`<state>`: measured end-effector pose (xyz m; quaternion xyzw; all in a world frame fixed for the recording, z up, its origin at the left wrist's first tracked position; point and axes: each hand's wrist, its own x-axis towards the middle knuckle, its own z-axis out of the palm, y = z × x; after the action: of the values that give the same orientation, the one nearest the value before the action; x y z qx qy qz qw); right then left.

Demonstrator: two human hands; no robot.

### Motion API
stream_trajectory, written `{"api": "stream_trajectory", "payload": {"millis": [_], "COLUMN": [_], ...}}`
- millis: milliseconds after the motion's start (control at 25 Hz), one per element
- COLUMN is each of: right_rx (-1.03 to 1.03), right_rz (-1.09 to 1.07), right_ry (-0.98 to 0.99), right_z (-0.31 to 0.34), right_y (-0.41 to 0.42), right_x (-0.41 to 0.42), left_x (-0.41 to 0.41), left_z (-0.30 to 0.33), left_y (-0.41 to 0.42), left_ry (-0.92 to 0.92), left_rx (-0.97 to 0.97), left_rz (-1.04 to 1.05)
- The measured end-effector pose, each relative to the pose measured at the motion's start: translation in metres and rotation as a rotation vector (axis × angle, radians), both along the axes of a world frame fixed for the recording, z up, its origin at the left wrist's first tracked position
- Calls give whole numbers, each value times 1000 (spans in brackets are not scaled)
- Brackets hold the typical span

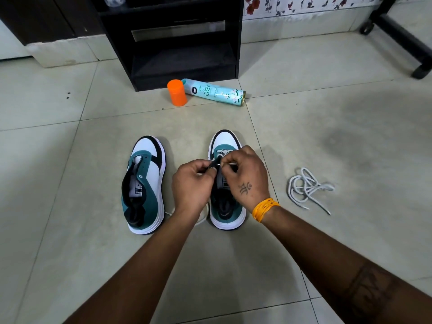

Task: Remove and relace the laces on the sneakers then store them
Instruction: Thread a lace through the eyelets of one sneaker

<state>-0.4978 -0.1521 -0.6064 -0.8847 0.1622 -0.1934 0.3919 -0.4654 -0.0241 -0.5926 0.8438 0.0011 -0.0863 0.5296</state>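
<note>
Both hands on right sneaker (pixel 226 206), floor. R hand (pixel 245 177) pinches lace tip (pixel 230 163); L hand (pixel 192 181) grips eyelet flap. Shoe long axis points away; tip aims leftward at eyelet. Spare lace (pixel 308 188) lies right; left sneaker (pixel 145 183) unlaced.

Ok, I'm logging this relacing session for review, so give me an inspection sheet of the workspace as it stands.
Surface: tiled floor, with dark smudges on the right.
Job's things: left sneaker has no lace; right sneaker is laced near the toe; a loose lace lies heaped to its right.
Clutter: spray can lying on its side, orange cap standing beside it.
Grippers: left hand and right hand both pinch the lace on the right sneaker; what the left pinches is partly hidden.
Cables: nothing seen.
Surroundings: black cabinet ahead, flowered wall, black stand at right.
</note>
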Motion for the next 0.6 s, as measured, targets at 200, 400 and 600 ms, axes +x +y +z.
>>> {"api": "stream_trajectory", "payload": {"millis": [200, 400, 600], "right_rx": [159, 252, -27], "right_rz": [-33, -39, -88], "right_ry": [-39, -79, -50], "right_z": [-10, -10, -8], "right_y": [2, 3, 9], "right_x": [0, -5, -32], "left_x": [7, 18, 12], "left_z": [-1, -7, -13], "left_y": [2, 5, 10], "left_ry": [-27, -124, -255], "left_rx": [18, 95, 232], "left_rz": [-49, -99, -79]}}
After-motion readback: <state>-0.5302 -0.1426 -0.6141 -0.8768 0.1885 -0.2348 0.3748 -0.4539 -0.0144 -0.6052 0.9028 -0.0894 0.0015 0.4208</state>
